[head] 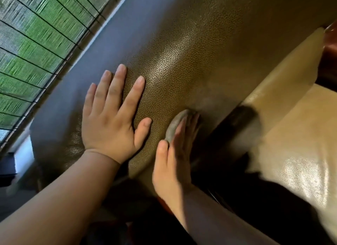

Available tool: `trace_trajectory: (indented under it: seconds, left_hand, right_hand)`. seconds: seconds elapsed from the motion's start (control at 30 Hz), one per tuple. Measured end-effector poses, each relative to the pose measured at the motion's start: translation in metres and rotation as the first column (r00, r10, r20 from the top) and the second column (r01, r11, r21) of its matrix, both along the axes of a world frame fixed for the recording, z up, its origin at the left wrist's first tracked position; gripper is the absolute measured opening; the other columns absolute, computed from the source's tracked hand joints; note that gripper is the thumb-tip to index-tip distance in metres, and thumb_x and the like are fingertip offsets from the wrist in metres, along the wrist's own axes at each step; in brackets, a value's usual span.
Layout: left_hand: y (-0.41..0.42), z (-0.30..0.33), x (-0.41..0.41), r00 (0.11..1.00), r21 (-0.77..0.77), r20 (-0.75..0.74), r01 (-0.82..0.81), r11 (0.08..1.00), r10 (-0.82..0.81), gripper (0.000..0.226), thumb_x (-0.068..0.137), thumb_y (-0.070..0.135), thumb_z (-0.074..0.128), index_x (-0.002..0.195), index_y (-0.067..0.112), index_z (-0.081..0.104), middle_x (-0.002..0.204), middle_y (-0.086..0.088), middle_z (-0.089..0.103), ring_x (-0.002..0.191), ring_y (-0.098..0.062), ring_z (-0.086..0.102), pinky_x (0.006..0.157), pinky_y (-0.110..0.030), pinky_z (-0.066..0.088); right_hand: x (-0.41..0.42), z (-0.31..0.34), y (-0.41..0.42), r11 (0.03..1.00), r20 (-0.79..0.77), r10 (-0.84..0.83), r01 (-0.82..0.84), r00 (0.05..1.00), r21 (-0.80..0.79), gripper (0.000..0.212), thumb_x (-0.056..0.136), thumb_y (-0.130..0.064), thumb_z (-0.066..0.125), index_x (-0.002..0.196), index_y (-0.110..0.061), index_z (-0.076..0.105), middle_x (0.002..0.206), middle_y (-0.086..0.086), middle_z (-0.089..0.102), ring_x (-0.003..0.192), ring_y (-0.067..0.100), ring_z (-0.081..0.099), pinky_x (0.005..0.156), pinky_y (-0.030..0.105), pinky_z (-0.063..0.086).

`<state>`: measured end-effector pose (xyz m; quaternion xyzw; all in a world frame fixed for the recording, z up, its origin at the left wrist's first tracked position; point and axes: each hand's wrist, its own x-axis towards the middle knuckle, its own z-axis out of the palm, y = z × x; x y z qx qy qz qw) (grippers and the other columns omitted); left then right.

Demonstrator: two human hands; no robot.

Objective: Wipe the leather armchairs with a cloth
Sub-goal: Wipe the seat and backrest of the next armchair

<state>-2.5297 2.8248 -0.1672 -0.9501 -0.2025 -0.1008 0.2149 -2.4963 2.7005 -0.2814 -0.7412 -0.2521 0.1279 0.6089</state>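
A brown pebbled leather armchair backrest (191, 49) fills the middle of the view. My left hand (113, 115) lies flat on it with fingers spread and holds nothing. To its right, my right hand (175, 153) presses a small grey cloth (176, 125) against the leather, thumb on the cloth's lower end and fingers over it. The fingertips and the far edge of the cloth are blurred. The lighter tan seat cushion (284, 135) lies at the right, with a dark gap between it and the backrest.
A window with a dark grille and mesh screen (36, 49), greenery behind it, runs along the upper left beside the chair back. A reddish wooden piece (330, 44) shows at the right edge. A dark object (7, 166) sits at the left edge.
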Motion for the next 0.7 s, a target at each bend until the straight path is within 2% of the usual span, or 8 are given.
trace_trajectory:
  seconds: [0.1, 0.2, 0.27, 0.37, 0.43, 0.57, 0.63, 0.7]
  left_hand:
    - [0.002, 0.0, -0.001, 1.0, 0.001, 0.005, 0.003, 1.0, -0.003, 0.071, 0.103, 0.059, 0.036, 0.166, 0.025, 0.029, 0.17, -0.017, 0.03, 0.154, -0.044, 0.031, 0.125, -0.059, 0.025]
    - [0.002, -0.004, 0.0, 1.0, 0.012, 0.02, 0.009, 1.0, -0.01, 0.071, 0.104, 0.059, 0.037, 0.165, 0.024, 0.032, 0.169, -0.017, 0.031, 0.154, -0.044, 0.032, 0.124, -0.059, 0.026]
    - [0.001, -0.008, -0.001, 1.0, 0.015, 0.017, 0.002, 1.0, -0.002, 0.07, 0.104, 0.059, 0.037, 0.165, 0.025, 0.032, 0.169, -0.017, 0.031, 0.154, -0.043, 0.032, 0.124, -0.058, 0.025]
    - [0.003, -0.008, 0.0, 1.0, 0.006, 0.02, 0.005, 1.0, -0.005, 0.069, 0.104, 0.059, 0.036, 0.165, 0.026, 0.032, 0.17, -0.015, 0.031, 0.154, -0.042, 0.033, 0.124, -0.057, 0.026]
    - [0.005, -0.007, 0.002, 1.0, -0.007, 0.016, -0.006, 1.0, 0.006, 0.068, 0.104, 0.057, 0.037, 0.165, 0.028, 0.032, 0.17, -0.012, 0.032, 0.154, -0.039, 0.034, 0.125, -0.056, 0.025]
    - [0.001, 0.002, 0.001, 0.998, -0.089, 0.027, -0.049, 0.995, 0.052, 0.064, 0.104, 0.052, 0.042, 0.164, 0.033, 0.033, 0.17, -0.002, 0.034, 0.156, -0.031, 0.033, 0.126, -0.055, 0.025]
    - [-0.007, 0.011, 0.004, 0.998, -0.185, 0.025, -0.045, 0.982, 0.05, 0.06, 0.106, 0.05, 0.039, 0.164, 0.035, 0.033, 0.171, -0.001, 0.032, 0.158, -0.029, 0.029, 0.128, -0.054, 0.023]
    - [-0.013, 0.025, 0.008, 0.997, -0.34, 0.049, -0.036, 0.94, 0.055, 0.056, 0.109, 0.047, 0.034, 0.163, 0.034, 0.036, 0.171, 0.001, 0.032, 0.16, -0.024, 0.025, 0.13, -0.05, 0.021]
  right_hand:
    - [0.011, -0.041, -0.009, 0.997, 0.09, -0.012, 0.019, 0.996, -0.08, 0.069, 0.11, -0.043, 0.021, 0.164, -0.008, -0.003, 0.173, 0.019, 0.001, 0.16, 0.037, -0.002, 0.129, 0.054, 0.005]
    - [0.044, -0.098, -0.021, 0.947, -0.159, -0.204, 0.154, 0.966, -0.281, 0.068, 0.108, -0.041, 0.023, 0.164, -0.019, -0.009, 0.173, 0.0, -0.016, 0.16, 0.025, -0.015, 0.128, 0.057, 0.004]
    - [0.03, -0.083, -0.016, 0.958, -0.244, -0.235, 0.181, 0.941, -0.224, 0.068, 0.107, -0.037, 0.024, 0.165, -0.013, -0.003, 0.173, 0.005, -0.013, 0.16, 0.027, -0.014, 0.128, 0.058, 0.002]
    - [-0.028, -0.018, 0.003, 0.998, -0.066, -0.042, 0.045, 0.997, 0.042, 0.067, 0.109, -0.036, 0.027, 0.163, -0.004, 0.003, 0.171, 0.023, -0.003, 0.16, 0.039, -0.004, 0.129, 0.053, 0.001]
    - [-0.039, -0.01, 0.007, 0.996, 0.004, 0.029, -0.029, 1.0, 0.08, 0.065, 0.11, -0.037, 0.024, 0.161, -0.003, 0.003, 0.169, 0.024, -0.005, 0.159, 0.041, -0.004, 0.129, 0.053, 0.004]
    - [-0.008, -0.082, -0.003, 0.983, 0.006, -0.051, 0.052, 0.999, -0.176, 0.061, 0.111, -0.021, 0.03, 0.152, 0.019, 0.011, 0.163, 0.042, 0.0, 0.156, 0.052, -0.002, 0.123, 0.068, 0.011]
    - [-0.008, -0.073, -0.01, 0.973, -0.159, -0.091, 0.054, 0.983, -0.226, 0.066, 0.109, -0.026, 0.024, 0.156, 0.015, 0.002, 0.167, 0.034, -0.008, 0.158, 0.043, -0.012, 0.124, 0.063, 0.007]
    - [-0.03, -0.023, -0.015, 0.996, -0.189, 0.026, -0.042, 0.982, -0.082, 0.068, 0.107, -0.035, 0.022, 0.162, -0.007, -0.007, 0.171, 0.019, -0.016, 0.159, 0.031, -0.016, 0.128, 0.054, -0.001]
